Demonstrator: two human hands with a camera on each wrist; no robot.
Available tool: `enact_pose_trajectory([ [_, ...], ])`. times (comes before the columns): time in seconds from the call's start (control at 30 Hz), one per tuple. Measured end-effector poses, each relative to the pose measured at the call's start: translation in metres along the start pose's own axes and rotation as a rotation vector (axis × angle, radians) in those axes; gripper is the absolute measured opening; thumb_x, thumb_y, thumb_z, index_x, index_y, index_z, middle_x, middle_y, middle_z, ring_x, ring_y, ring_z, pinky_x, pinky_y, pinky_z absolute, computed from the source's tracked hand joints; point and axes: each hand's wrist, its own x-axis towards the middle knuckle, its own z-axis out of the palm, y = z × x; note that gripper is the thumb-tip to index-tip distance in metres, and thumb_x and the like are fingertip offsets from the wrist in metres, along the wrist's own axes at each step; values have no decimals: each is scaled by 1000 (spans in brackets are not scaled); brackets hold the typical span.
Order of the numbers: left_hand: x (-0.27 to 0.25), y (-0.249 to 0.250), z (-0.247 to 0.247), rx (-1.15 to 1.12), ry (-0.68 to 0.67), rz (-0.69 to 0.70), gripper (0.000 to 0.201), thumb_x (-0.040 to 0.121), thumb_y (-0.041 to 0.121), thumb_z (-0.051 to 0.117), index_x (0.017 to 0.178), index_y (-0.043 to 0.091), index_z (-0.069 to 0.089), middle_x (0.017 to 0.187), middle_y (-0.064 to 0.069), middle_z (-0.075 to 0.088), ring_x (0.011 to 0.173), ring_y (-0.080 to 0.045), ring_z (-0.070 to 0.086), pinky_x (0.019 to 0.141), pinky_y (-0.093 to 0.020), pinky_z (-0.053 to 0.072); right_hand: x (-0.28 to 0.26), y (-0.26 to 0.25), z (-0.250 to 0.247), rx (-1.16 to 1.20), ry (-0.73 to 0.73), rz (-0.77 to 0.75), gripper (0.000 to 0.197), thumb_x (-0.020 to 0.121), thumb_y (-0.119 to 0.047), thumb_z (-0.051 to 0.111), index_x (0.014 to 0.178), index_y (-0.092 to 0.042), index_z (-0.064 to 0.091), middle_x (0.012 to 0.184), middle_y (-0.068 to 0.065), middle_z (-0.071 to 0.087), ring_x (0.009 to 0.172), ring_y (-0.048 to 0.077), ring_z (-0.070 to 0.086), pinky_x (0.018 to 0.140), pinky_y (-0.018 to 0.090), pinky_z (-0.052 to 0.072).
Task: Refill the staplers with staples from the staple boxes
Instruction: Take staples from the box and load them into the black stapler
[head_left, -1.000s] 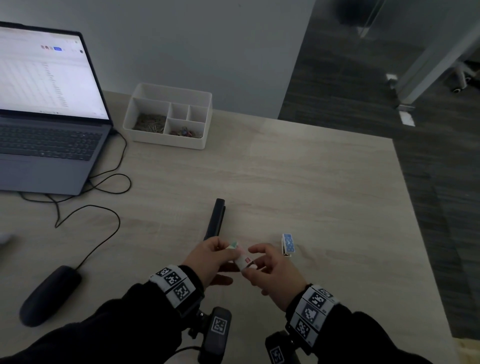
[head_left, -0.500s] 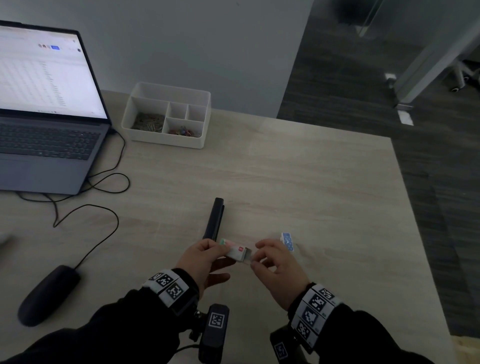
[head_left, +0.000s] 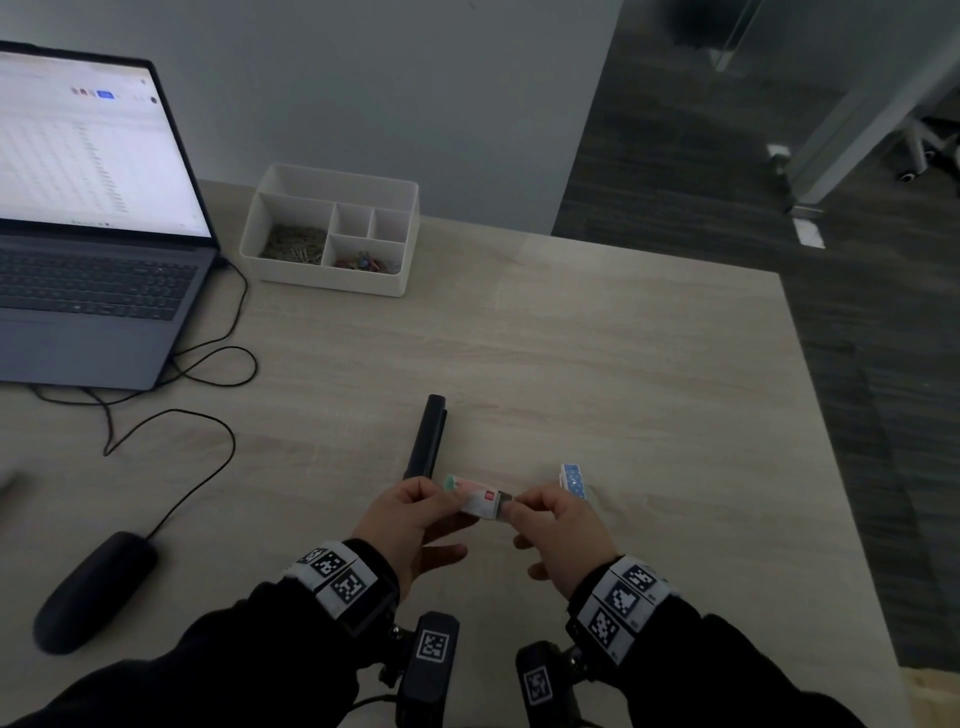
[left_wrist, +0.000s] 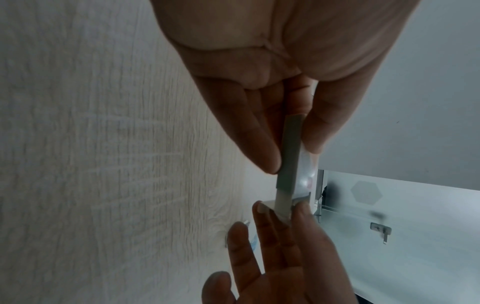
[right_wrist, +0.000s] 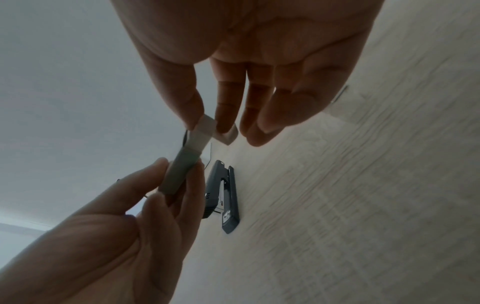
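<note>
Now | left grip (head_left: 410, 519) pinches staple box (head_left: 475, 498) sleeve | right grip (head_left: 558, 530) pinches its protruding inner tray, stapler (head_left: 427, 436) just beyond

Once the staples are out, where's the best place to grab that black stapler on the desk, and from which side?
Probably grip the black stapler across its long narrow body near the middle, coming from above with the left hand, which is nearest its end. It lies lengthwise away from the person, flat on the desk, both long sides unobstructed; the right wrist view shows it slightly open.
</note>
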Motion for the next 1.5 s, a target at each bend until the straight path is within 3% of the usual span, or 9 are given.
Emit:
enact_pose_trajectory([
  [0.17,-2,-1,1,18,-22,5,29,81,11,75,62,18,54,92,-16,76,90,-27,73,58,-37,57,-2,-1,1,30,-36,0,24,79,-41,73,83,-18,68,78,0,66,70,11,66,51,24,53],
  [0.47,-3,1,0,44,5,59,30,82,9,73,63,18,52,87,-13,75,82,-23,74,54,-36,56,2,5,0,146,-74,68,12,85,-24,71,90,-14,72,81,2,69,65,11,65,47,25,48],
  [0.83,-4,-3,6,79,3,55,29,79,11,77,65,17,51,90,-16,74,88,-25,74,59,-37,58,2,9,1,186,-51,129,24,80,-29,75,91,-8,70,76,-1,67,62,12,65,47,24,47],
  [0.97,0,-9,4,63,18,20,28,82,10,74,68,17,51,88,-14,74,86,-24,74,54,-35,57,2,14,0,194,-56,144,16,77,-29,77,80,-16,67,73,0,66,60,13,64,46,24,46],
  [1.1,7,-19,1,83,36,-16,23,85,9,72,77,15,51,92,-14,75,84,-24,74,51,-34,57,2,21,-5,179,-82,164,16,78,-29,76,79,-18,66,79,0,69,62,12,65,47,25,48],
  [1.2,13,-26,-3,125,64,-60,21,86,7,70,97,12,53,103,-17,72,84,-27,73,52,-35,57,4,30,-10,136,-90,195,16,79,-28,76,80,-18,64,78,-1,71,62,13,65,47,25,47],
  [1.3,18,-34,-9,274,92,-70,24,87,5,67,103,16,55,97,-14,69,74,-24,70,55,-35,56,7,40,-17,79,-83,220,15,81,-24,74,79,-17,61,74,-2,73,58,14,63,47,23,46],
  [1.43,29,-44,-21,725,96,70,16,84,13,69,90,21,57,92,-9,69,68,-18,63,48,-27,50,13,50,-22,23,-58,228,15,85,-18,70,81,-14,56,70,6,71,48,17,55,42,20,40],
  [1.5,32,-45,-21,916,111,136,15,81,19,71,87,25,58,89,-4,69,71,-15,60,57,-25,47,16,53,-22,14,-51,230,16,86,-15,69,81,-13,54,67,9,67,43,17,51,39,18,35],
])
